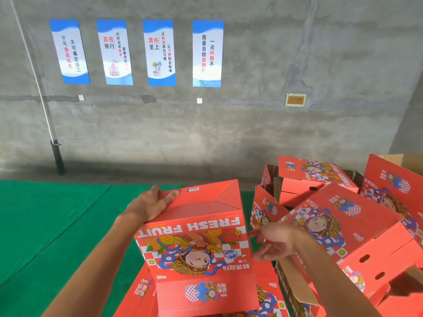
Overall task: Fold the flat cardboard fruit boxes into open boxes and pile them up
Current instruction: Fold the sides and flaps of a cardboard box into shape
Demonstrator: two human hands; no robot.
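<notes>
Box held upside down at centre, red printed side facing the camera, folded bottom flaps on top. Left hand lies flat on those flaps, fingers straight, pressing. Right hand sits just beside the box's right edge, fingers loosely spread, gripping nothing. Flat boxes lie beneath. Folded boxes are heaped at right. Green cloth covers the counter.

Four posters on far wall; two hands; one folded box held near; several red boxes piled right, exact count unclear.
</notes>
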